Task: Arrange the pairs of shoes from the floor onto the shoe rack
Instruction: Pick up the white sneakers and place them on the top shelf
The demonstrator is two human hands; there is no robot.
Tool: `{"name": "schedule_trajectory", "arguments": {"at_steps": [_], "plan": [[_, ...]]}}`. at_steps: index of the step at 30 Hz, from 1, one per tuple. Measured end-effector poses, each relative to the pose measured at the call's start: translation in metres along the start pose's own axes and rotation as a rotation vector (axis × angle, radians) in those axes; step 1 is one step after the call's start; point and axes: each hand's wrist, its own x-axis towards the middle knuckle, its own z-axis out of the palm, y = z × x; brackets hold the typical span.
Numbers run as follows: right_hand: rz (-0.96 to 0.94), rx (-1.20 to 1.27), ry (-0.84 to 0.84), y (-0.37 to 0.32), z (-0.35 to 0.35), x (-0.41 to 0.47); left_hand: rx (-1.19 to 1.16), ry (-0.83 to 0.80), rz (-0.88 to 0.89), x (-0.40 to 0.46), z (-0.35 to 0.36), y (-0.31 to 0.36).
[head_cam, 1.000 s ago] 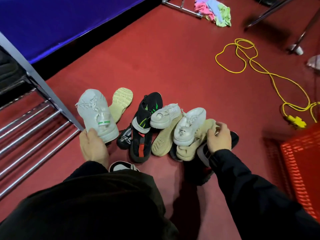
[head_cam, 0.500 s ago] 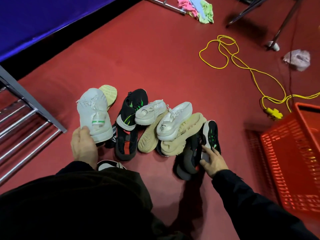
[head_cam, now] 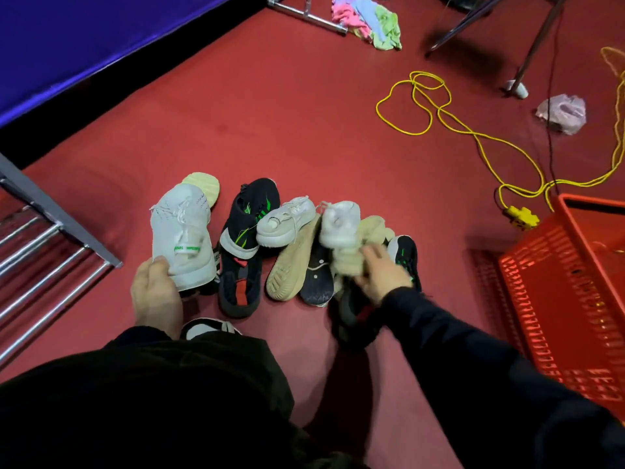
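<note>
Several shoes lie piled on the red floor. My left hand (head_cam: pixel 155 292) grips the heel of a white sneaker with a green tag (head_cam: pixel 182 231), held up beside the shoe rack (head_cam: pixel 50 265) at the left. My right hand (head_cam: pixel 382 272) is closed on a blurred white shoe with a cream sole (head_cam: pixel 340 225) at the right of the pile. Between them lie a black shoe with green stripes (head_cam: pixel 252 214), another white shoe (head_cam: pixel 287 221) on its side, and a black and red shoe (head_cam: pixel 240 289). A second black and green shoe (head_cam: pixel 404 255) lies behind my right hand.
A red plastic basket (head_cam: pixel 568 299) stands at the right. A yellow cable (head_cam: pixel 473 130) loops across the floor behind it. Coloured cloths (head_cam: pixel 368 18), a crumpled bag (head_cam: pixel 563 111) and metal legs sit at the back. A blue panel (head_cam: pixel 84 35) runs along the upper left.
My right hand left the black and green shoe and moved up onto the white cream-soled shoe, which has tipped more upright. My left hand still holds the white sneaker.
</note>
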Motion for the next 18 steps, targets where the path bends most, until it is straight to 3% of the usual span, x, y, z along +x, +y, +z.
{"name": "schedule_trajectory", "arguments": {"at_steps": [4,9,11,15,18], "plan": [[0.191,0.500,0.136,0.035,-0.055,0.019,-0.022,-0.028,-0.007,-0.016,0.007,0.012],[0.227,0.575,0.123,0.037,-0.072,0.031,0.100,-0.049,0.053,-0.038,0.017,0.028],[0.213,0.444,0.066,0.033,-0.067,0.030,0.166,-0.073,0.134,-0.044,0.015,0.029],[0.016,-0.142,-0.131,0.003,-0.033,0.012,0.196,-0.083,0.135,-0.052,0.015,0.031],[-0.196,-0.284,0.073,-0.035,-0.006,-0.005,0.178,-0.070,0.130,-0.054,0.016,0.025]]}}
